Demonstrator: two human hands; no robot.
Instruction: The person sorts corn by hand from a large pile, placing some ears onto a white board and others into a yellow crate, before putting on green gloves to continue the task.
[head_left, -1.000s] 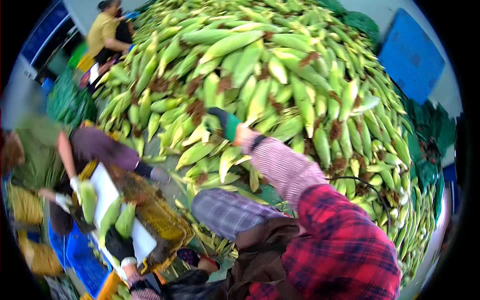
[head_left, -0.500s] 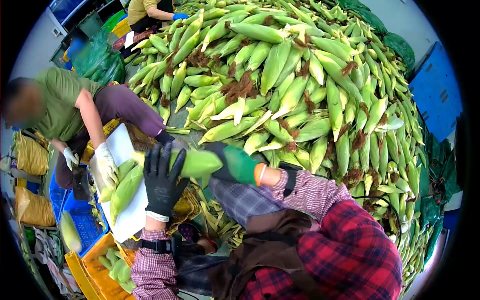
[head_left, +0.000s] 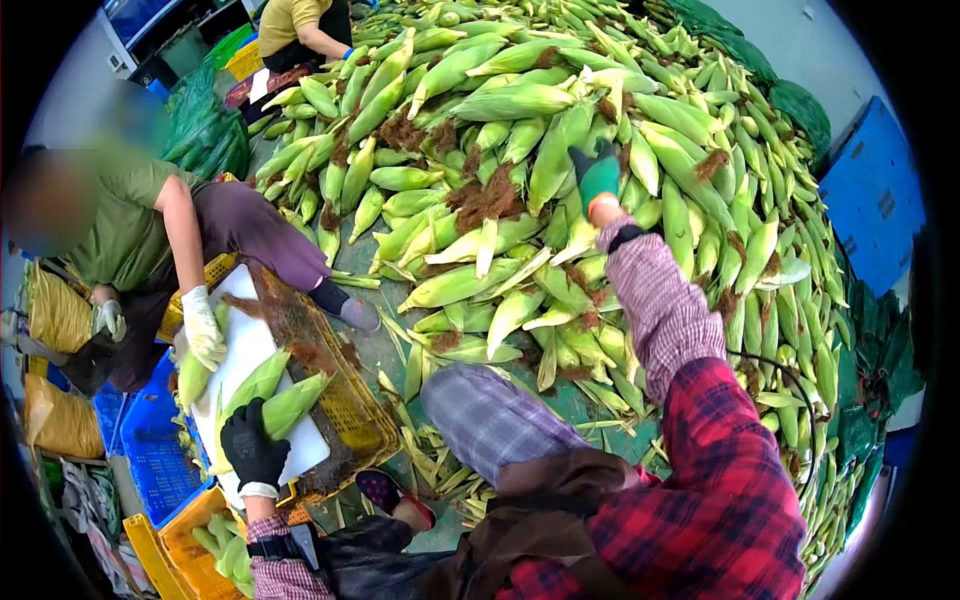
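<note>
My left hand (head_left: pixel 255 445), in a black glove, is closed around the lower end of a green-husked ear of corn (head_left: pixel 298 405) lying on a white cutting board (head_left: pixel 305 455). Beside it on the board is another ear of corn (head_left: pixel 258 380). Out over the large corn pile (head_left: pixel 470 285), my right hand (head_left: pixel 598 178) wears a green and black glove. Its fingers are apart, close to or touching the ears, and nothing shows in its grip. A co-worker's white-gloved hand (head_left: pixel 203 335) rests by an ear (head_left: pixel 193 380) at the board's far side.
Under the board stands a yellow crate (head_left: pixel 365 425) littered with brown silk. A blue crate (head_left: pixel 160 450) and an orange crate (head_left: pixel 185 535) holding corn are at the left. The co-worker's other hand (head_left: pixel 110 318) is near a dark blade. Husk scraps (head_left: pixel 440 465) cover the floor.
The left hand has come down to the board with an ear of corn. My right hand has left that ear and stretched forward to the pile. The co-worker's blade hand has drawn back.
</note>
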